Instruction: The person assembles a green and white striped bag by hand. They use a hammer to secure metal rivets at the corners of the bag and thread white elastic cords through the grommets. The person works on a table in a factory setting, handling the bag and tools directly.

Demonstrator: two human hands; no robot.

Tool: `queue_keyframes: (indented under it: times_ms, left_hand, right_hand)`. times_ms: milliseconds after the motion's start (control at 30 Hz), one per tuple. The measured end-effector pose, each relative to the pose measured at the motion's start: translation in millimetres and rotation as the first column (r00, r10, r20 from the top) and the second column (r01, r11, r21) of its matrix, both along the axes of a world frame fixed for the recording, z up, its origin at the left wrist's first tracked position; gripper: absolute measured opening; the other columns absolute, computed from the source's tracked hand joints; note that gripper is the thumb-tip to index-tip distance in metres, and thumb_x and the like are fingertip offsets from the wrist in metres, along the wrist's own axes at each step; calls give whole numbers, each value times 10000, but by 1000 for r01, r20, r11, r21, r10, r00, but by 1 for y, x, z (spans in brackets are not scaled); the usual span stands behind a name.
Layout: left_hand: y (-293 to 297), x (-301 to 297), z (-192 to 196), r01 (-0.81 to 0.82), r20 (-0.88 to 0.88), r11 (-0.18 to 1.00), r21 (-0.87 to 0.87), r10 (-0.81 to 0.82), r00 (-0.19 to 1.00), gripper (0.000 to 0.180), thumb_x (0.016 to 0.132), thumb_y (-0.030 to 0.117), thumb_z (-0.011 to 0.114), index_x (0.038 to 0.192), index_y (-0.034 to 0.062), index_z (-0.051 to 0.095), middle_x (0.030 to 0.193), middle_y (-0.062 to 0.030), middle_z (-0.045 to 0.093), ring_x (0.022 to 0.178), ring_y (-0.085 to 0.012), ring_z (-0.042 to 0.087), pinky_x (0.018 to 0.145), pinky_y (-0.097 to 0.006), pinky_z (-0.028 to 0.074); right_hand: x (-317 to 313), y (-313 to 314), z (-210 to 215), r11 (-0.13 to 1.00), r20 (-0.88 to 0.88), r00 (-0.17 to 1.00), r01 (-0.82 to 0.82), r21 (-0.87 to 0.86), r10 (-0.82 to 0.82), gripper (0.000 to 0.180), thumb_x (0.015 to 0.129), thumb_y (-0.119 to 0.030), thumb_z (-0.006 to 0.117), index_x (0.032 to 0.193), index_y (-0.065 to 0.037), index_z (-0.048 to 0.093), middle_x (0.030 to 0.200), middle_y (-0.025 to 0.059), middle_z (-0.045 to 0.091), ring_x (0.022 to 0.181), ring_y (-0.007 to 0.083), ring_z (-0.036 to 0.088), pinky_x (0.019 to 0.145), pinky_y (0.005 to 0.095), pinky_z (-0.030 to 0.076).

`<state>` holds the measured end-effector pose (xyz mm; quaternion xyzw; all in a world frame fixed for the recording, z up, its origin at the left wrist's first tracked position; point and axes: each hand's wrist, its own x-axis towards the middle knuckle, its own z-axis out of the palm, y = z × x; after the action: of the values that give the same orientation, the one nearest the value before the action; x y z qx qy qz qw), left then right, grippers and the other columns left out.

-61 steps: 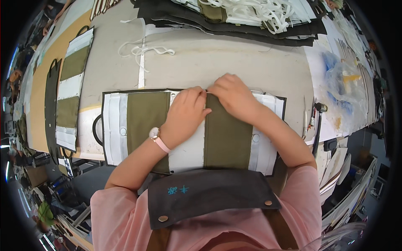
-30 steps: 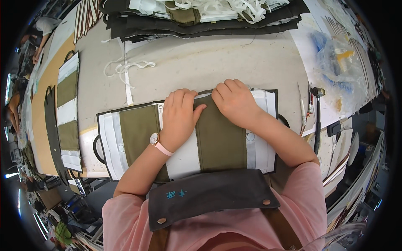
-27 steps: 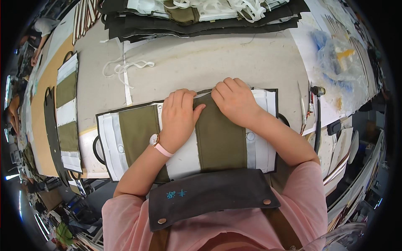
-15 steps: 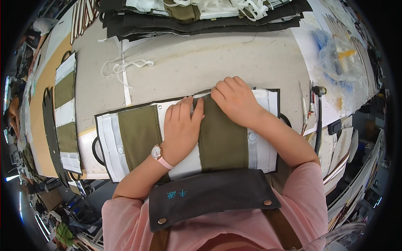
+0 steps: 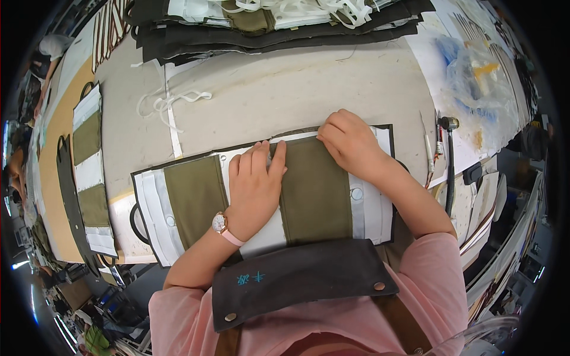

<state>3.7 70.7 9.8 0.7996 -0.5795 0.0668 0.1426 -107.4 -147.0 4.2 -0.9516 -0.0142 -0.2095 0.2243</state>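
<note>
A flat fabric panel (image 5: pixel 314 196) lies in front of me, with olive and white sections, a dark border and a dark loop handle at each short side. Along its far edge runs a narrow white strip (image 5: pixel 300 136). My left hand (image 5: pixel 255 190) lies on the panel's middle, fingers stretched out and tips near that edge. Further right, my right hand (image 5: pixel 353 145) is closed at the same edge, its fingertips pinching the strip. The exact grip is partly hidden behind the fingers.
A thick stack of dark-edged panels (image 5: pixel 285 38) stands at the far side. Loose white tape (image 5: pixel 178 101) lies left of centre, and another panel (image 5: pixel 89 130) beyond it. To the right are a hammer (image 5: pixel 449 154), a pointed tool (image 5: pixel 428 151) and clear plastic bags (image 5: pixel 484 89).
My right hand has slid to the right along the panel's far edge, and a longer stretch of white strip shows between my hands. My left hand has stayed nearly in place.
</note>
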Motion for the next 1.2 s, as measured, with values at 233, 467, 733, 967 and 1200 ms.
queue_keyframes:
  times_ms: [233,467,733,967,1200]
  left_hand:
    - [-2,1,1,5,33,1000,-22,-4,999,458,842,191,696,1276,75,608,1168,-150,593,1090,-282,565,896,-431,418]
    - [-1,2,1,-16,-10,1000,-10,16,1000,476,858,164,689,1323,120,602,1163,-126,583,1062,-281,549,916,-421,408]
    - [-2,3,2,-5,-51,1000,-26,3,999,492,852,162,695,1332,123,596,1150,-125,579,1067,-281,552,910,-419,408]
    - [-7,15,6,-91,-311,991,-98,57,949,470,822,98,726,1276,65,610,1043,-115,580,904,-294,540,796,-375,446]
    - [-8,22,4,66,-103,996,-55,-72,992,299,845,76,676,1121,-35,648,981,-112,571,903,-241,563,785,-376,475]
  right_hand:
    - [2,-1,3,995,-58,997,46,84,-41,153,784,-13,719,867,-41,594,859,98,548,818,301,546,704,385,466]
    - [26,11,15,993,-221,973,82,89,-61,253,779,14,686,995,-57,578,978,109,569,950,319,537,843,429,427]
    - [49,20,15,984,-365,925,-47,171,108,189,786,45,612,943,-50,565,965,115,570,932,310,540,822,422,421]
    - [33,20,-4,965,-79,986,-124,231,146,188,767,81,610,918,-29,631,943,97,558,901,297,521,808,384,456]
    - [26,24,6,941,-115,965,-256,-222,236,203,704,-46,637,900,2,658,972,74,572,946,260,526,855,352,477]
